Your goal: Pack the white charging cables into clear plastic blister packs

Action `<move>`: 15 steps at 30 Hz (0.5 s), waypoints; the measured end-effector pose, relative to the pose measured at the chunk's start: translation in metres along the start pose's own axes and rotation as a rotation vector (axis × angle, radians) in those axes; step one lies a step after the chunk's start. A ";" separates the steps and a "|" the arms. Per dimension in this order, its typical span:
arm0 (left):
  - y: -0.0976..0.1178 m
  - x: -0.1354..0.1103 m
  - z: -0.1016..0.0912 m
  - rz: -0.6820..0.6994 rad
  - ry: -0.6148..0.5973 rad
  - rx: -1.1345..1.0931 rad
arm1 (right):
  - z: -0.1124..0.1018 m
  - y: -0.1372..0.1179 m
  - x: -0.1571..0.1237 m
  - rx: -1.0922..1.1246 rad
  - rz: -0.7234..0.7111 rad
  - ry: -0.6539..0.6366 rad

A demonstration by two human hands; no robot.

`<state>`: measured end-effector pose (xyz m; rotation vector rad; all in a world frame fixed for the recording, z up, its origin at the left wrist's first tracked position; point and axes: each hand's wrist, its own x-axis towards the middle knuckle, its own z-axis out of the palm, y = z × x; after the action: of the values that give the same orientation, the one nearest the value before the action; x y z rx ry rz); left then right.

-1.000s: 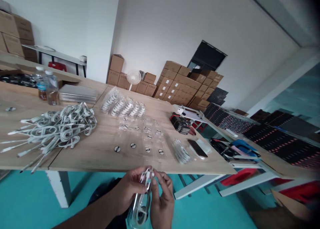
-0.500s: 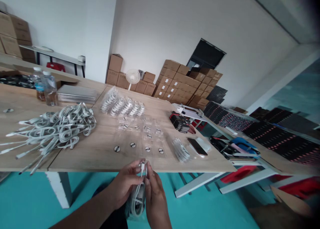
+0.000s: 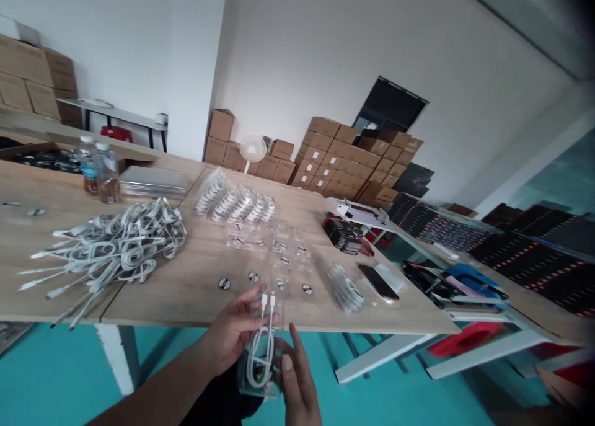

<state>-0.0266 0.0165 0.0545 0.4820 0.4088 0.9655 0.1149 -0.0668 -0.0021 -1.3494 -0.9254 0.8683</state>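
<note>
Below the front edge of the wooden table (image 3: 186, 289), my left hand (image 3: 232, 334) grips a clear plastic bag (image 3: 260, 376) with a coiled white cable (image 3: 261, 350) in it, the cable's two plugs sticking up at the top. My right hand (image 3: 297, 386) is beside the bag's lower right edge, fingers stretched upward and touching it. A heap of loose white cables (image 3: 111, 243) lies on the table's left part. Bagged cables (image 3: 235, 203) stand in a row further back. Several empty clear bags with round black stickers (image 3: 272, 258) are spread in the middle.
Two water bottles (image 3: 100, 175) and a stack of clear bags (image 3: 153, 181) stand at the back left. A phone (image 3: 379, 282), a small cable bundle (image 3: 346, 288) and black items (image 3: 341, 234) lie at the table's right. Cardboard boxes (image 3: 344, 159) and a fan (image 3: 252, 150) line the wall.
The bag with the cable has been turned flat towards me and lifted slightly. My right hand has let go of the top and dropped to the bag's lower right side, fingers now stretched.
</note>
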 end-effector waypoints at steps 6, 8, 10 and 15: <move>-0.004 0.007 -0.003 0.089 0.032 -0.018 | 0.008 0.030 -0.011 -0.041 -0.192 0.070; -0.007 0.009 -0.002 0.118 0.068 -0.040 | 0.011 0.031 -0.012 -0.185 -0.290 0.109; -0.009 0.011 -0.001 0.137 0.090 -0.068 | 0.013 0.029 -0.012 -0.322 -0.381 0.137; -0.010 0.014 0.000 0.171 0.087 -0.099 | 0.019 0.025 -0.009 -0.449 -0.521 0.191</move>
<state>-0.0122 0.0239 0.0474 0.3903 0.4007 1.1692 0.0942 -0.0664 -0.0269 -1.4350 -1.2895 0.1308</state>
